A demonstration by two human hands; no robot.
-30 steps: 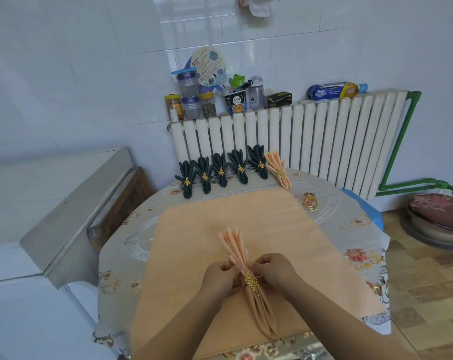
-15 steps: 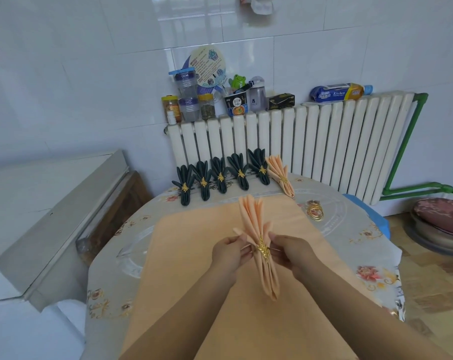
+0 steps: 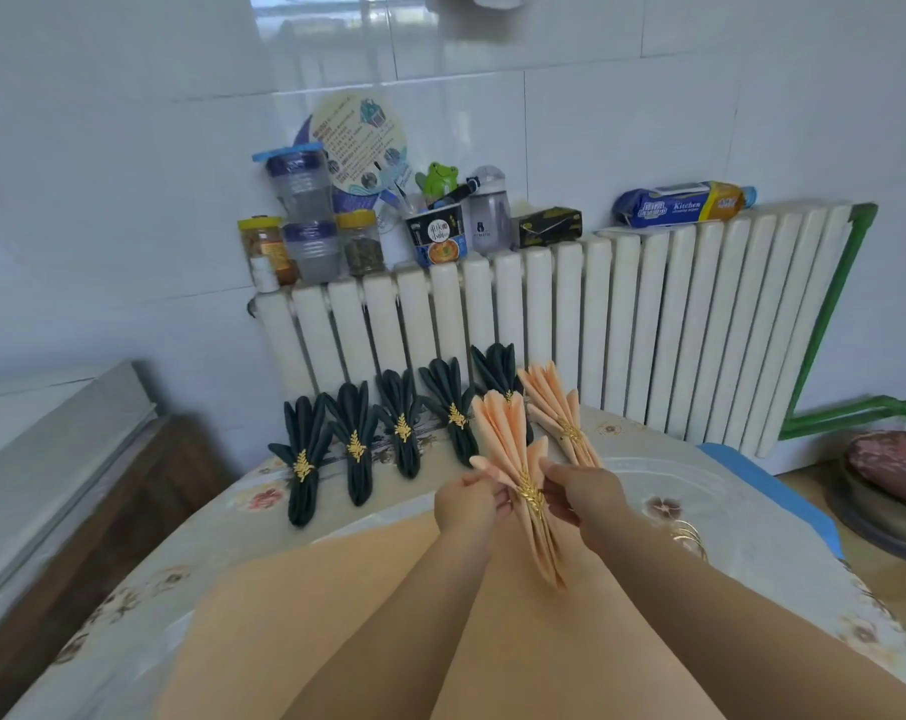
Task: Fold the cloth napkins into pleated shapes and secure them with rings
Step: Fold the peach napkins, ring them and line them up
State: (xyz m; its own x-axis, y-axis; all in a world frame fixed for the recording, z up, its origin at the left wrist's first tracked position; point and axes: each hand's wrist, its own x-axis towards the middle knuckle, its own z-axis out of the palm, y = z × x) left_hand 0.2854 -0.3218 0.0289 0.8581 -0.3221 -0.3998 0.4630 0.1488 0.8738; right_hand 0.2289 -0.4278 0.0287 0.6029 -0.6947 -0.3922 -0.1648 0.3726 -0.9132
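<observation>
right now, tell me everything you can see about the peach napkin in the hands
The peach napkin looks like soft cloth, pleated lengthwise and cinched near its middle by a gold ring with a leaf-like ornament. Above the ring the pleats fan into pointed petals; below, they taper to a narrow tail. It is held tilted above the table, top leaning away. The left hand pinches a side petal; the right hand grips it by the ring.

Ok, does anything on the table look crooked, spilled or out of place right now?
Nothing is spilled or damaged. The dark green napkins stand in a tidy row by the radiator, one peach napkin beside them. Only the spare gold rings lie loose near the right arm. Both hands hold a ringed peach napkin.
</observation>
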